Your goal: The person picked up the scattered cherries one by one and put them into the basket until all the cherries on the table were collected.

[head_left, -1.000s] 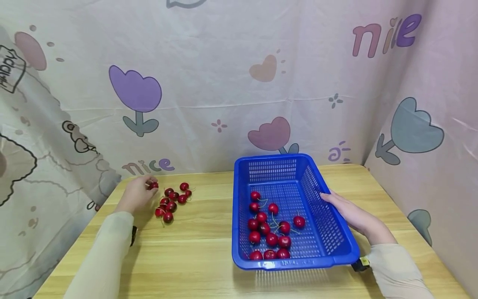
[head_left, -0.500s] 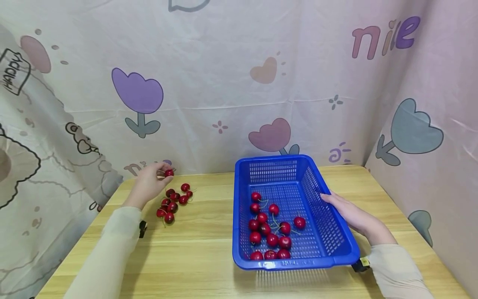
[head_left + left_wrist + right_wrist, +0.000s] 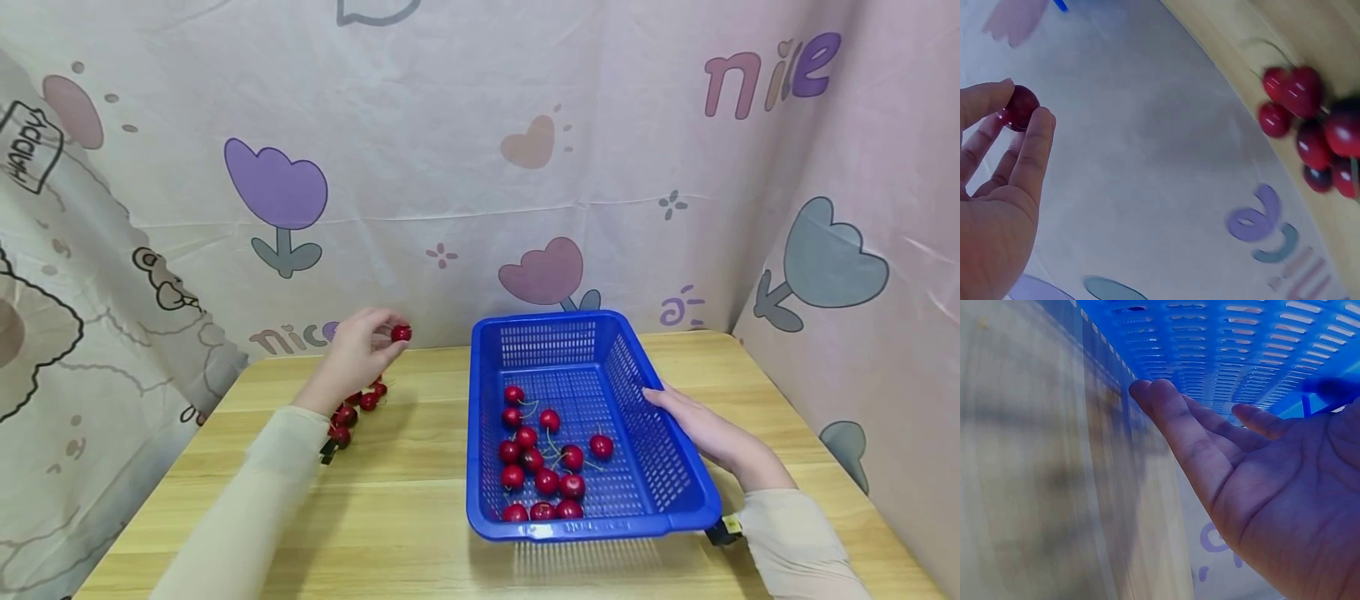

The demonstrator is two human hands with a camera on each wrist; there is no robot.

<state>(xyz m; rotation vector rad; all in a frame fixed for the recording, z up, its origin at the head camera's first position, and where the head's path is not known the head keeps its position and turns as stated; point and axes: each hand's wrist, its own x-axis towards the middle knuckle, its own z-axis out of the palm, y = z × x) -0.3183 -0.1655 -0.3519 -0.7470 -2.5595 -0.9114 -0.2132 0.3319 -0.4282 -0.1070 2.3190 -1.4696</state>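
My left hand (image 3: pixel 360 354) is raised above the back edge of the table, pinching a dark red cherry (image 3: pixel 401 333) between thumb and fingertips. In the left wrist view the held cherry (image 3: pixel 1021 107) sits at the tips of the fingers. Below that hand lies a small pile of cherries (image 3: pixel 347 416), partly hidden by the wrist. A blue perforated plastic basket (image 3: pixel 592 529) stands right of centre with several stemmed cherries (image 3: pixel 547 481) inside. My right hand (image 3: pixel 712 429) holds the basket's right side, thumb at the rim; its fingers (image 3: pixel 1191 437) extend along the outer wall beneath.
The light wooden table (image 3: pixel 405 500) carries the pile on the left and the basket on the right. A printed cloth (image 3: pixel 405 167) hangs closely behind the table and along its sides.
My left hand has lifted the cherry from beside the pile and carried it up and to the right, towards the basket. The right hand and basket have stayed in place.
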